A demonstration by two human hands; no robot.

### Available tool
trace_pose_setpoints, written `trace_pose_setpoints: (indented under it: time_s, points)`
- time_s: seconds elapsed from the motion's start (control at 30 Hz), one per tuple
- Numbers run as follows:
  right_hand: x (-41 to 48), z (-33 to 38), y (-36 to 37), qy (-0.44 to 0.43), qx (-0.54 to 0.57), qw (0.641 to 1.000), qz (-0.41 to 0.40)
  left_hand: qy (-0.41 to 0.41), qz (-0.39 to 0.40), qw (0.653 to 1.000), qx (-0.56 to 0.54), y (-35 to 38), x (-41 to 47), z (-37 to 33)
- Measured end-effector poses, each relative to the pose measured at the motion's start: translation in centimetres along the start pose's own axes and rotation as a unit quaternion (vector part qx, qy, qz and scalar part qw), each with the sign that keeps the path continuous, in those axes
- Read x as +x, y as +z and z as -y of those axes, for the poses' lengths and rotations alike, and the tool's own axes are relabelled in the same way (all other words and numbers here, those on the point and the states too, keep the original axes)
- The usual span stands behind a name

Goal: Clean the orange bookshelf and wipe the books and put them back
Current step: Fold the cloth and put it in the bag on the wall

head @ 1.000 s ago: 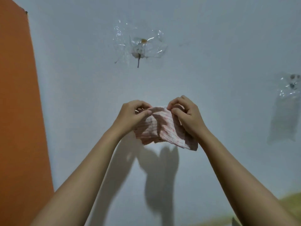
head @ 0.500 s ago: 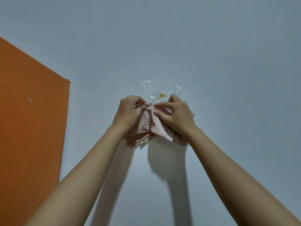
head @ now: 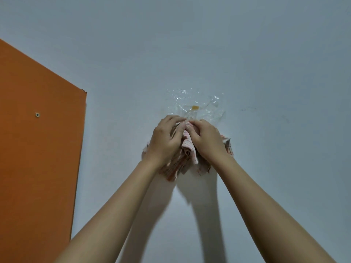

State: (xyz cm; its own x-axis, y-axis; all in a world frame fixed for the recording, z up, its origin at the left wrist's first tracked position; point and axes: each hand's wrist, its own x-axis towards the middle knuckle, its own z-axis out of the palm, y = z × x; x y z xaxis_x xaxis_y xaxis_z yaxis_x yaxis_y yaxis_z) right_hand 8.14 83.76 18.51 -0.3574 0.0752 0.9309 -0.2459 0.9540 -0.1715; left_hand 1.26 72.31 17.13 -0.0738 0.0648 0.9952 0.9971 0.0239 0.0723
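Cloth [head: 189, 149] is what it's all about right now: a pink checked rag bunched up against the wall [head: 266, 54], right under a clear plastic stick-on patch [head: 195, 107] with a little yellowish bit in the middle, which I'd guess is a hook. Left hand [head: 167, 137] has its fingers curled round the left side of the bundle, and right hand [head: 207, 139] is pinching the top edge just below the patch, so both are closed on the fabric and nearly touching each other. My read is that this is the rag-on-the-hook step, but honestly I can't tell whether it's going on or coming off. Either way the next move needs a careful lift of that top edge over the hook without tugging hard, since that plastic looks crinkled and could peel off the wall. The orange bookshelf [head: 38, 149] is off to the left, only its flat side panel showing, with a small screw [head: 37, 114] in it, well apart from the hands. No books in view, so I can't say how far the wiping has got. As for containers, there's nothing like a box, bucket or bin in shot, so nothing to report on contents.
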Motion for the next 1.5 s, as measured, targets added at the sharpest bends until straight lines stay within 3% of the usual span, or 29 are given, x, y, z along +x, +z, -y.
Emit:
trace_pose_setpoints:
  time_s: [0.27, 0.43, 0.67, 1.1, 1.5]
  points:
    - [-0.7, -0.5, 1.0, 0.006, 0.085, 0.996, 0.0, -0.118, -0.013, 0.981, -0.154, 1.1, -1.9, 0.0]
    - [-1.5, 0.1, 1.5, 0.004, 0.137, 0.989, -0.05, -0.201, 0.003, 0.933, -0.298, 1.3, -2.4, -0.1]
    - [-2.1, -0.2, 1.7, 0.037, 0.162, 0.982, -0.091, -0.223, 0.015, 0.883, -0.412, 2.2, -2.7, -0.4]
    - [-2.8, -0.3, 1.3, 0.074, 0.205, 0.976, -0.014, -0.246, 0.005, 0.858, -0.45, 3.3, -4.2, -0.4]
    - [-4.4, -0.5, 2.1, 0.11, 0.257, 0.96, -0.023, -0.241, 0.042, 0.888, -0.388, 2.0, -5.5, -0.2]
